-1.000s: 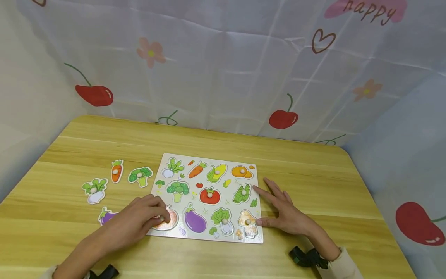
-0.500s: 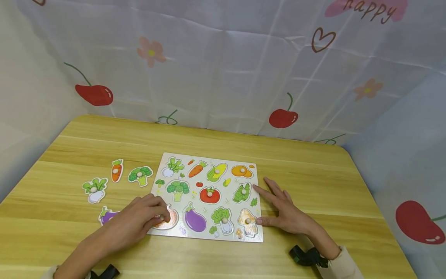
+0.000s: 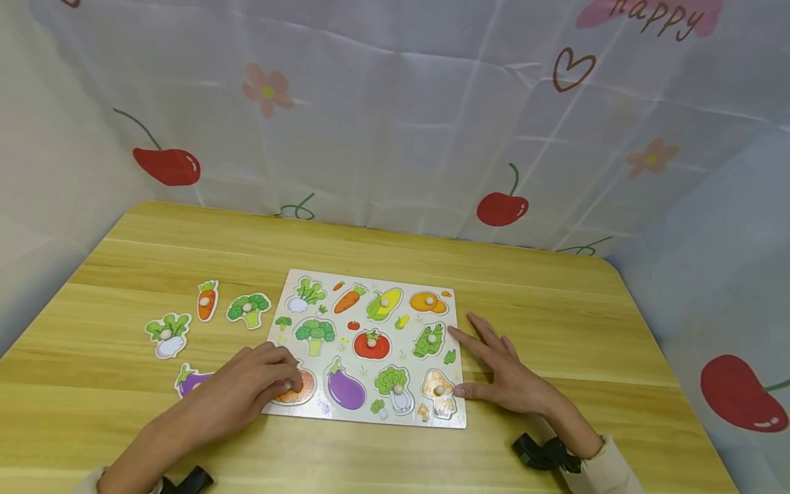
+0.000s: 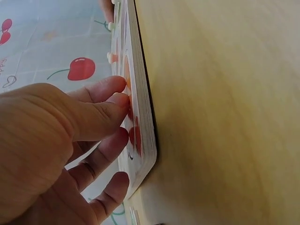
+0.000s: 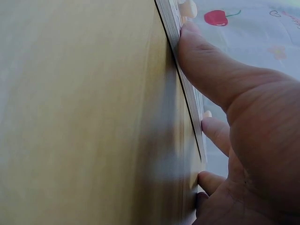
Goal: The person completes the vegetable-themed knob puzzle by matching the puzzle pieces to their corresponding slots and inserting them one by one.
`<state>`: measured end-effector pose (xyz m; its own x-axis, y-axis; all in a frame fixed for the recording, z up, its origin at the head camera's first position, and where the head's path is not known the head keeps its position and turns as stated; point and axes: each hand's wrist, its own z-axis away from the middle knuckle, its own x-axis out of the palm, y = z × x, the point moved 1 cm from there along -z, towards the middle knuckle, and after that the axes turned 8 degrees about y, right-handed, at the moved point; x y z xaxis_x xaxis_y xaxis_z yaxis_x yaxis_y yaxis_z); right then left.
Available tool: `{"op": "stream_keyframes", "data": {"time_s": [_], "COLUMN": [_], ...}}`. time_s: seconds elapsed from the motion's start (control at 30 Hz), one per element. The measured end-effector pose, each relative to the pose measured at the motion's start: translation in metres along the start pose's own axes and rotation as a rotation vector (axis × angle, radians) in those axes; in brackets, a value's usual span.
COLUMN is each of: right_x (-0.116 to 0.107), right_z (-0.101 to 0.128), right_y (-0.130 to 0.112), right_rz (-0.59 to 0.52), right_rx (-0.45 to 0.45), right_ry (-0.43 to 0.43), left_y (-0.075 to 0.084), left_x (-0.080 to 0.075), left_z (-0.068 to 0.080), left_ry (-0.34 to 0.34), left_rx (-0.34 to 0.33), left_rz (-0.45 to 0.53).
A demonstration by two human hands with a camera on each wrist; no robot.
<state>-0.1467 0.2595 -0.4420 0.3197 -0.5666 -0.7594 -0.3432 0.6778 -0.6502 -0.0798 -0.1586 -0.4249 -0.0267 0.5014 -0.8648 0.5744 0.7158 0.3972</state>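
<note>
On the table lies a white vegetable peg puzzle board (image 3: 382, 412). My left hand (image 3: 256, 381) is at its lower left corner, thumb and finger pinching the knob of a round orange pumpkin-like puzzle piece (image 3: 305, 390), which sits in its outline. Up close in the left wrist view, the fingertips (image 4: 119, 99) meet at the board's face. My right hand (image 3: 512, 377) rests at the board's right edge with fingers spread, the thumb beside the mushroom piece (image 3: 443, 406). Seated pieces include the tomato (image 3: 372, 351), the corn (image 3: 392, 299) and the bok choy (image 3: 391, 381).
Left of the board lie loose knobbed pieces: a carrot (image 3: 208, 296), a broccoli (image 3: 253, 317), a white radish (image 3: 171, 343) and an eggplant (image 3: 190, 379), partly hidden by the left hand. The printed eggplant outline (image 3: 346, 390) has no knob. A patterned curtain (image 3: 395, 137) hangs behind the table.
The pumpkin-like piece lies slightly differently under the left fingers, its glare now reduced. Both hands and the loose pieces otherwise stay in place.
</note>
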Motion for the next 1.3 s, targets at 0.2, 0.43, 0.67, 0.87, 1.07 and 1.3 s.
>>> {"op": "stream_keyframes", "data": {"time_s": [0.2, 0.43, 0.67, 0.87, 1.07, 1.3], "right_x": [-0.001, -0.001, 0.0, 0.003, 0.004, 0.001], "right_z": [0.0, 0.001, 0.001, 0.003, 0.002, 0.001], "right_y": [0.0, 0.001, 0.0, 0.0, 0.001, 0.0], "right_rz": [0.0, -0.004, -0.012, -0.011, -0.006, 0.006], "right_rx": [0.003, 0.007, 0.011, 0.007, 0.002, -0.009], "right_ry": [0.004, 0.005, 0.006, -0.003, 0.0, 0.005], "left_y": [-0.001, -0.001, -0.002, -0.009, -0.027, -0.053], "left_x": [0.001, 0.0, -0.005, -0.018, -0.037, -0.049], "left_z": [-0.001, -0.002, -0.004, -0.007, -0.015, -0.02], "left_ry": [-0.003, -0.004, -0.016, -0.005, 0.07, 0.136], "left_rx": [0.003, 0.013, -0.003, -0.058, -0.112, -0.178], "left_rz": [0.006, 0.016, 0.045, 0.031, -0.023, -0.028]}}
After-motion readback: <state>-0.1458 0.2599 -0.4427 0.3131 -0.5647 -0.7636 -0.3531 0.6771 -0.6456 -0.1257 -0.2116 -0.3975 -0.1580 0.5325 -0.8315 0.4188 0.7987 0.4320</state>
